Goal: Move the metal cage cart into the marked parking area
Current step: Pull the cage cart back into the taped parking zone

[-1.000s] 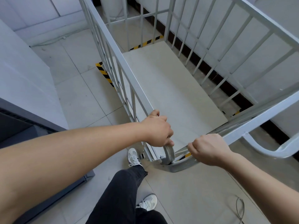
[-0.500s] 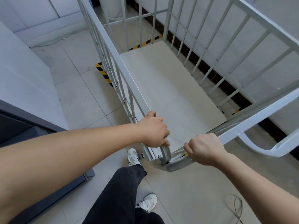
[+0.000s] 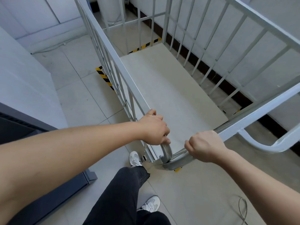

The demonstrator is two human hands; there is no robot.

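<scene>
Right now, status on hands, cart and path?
Left hand and right hand both gripping cage cart at near corner. Cart over striped floor tape. Loose cable on floor, behind cart.

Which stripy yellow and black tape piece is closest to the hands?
The small bit peeking out under the cart's near corner, just below the right hand. The other stripy pieces lie farther off, beside the cart's left side and beyond its far end.

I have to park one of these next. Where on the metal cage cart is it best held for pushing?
Hold the metal cage cart at its near corner, standing behind it: left hand on the side panel's top rail, right hand on the end rail. Both rails are bare and at hand height.
</scene>
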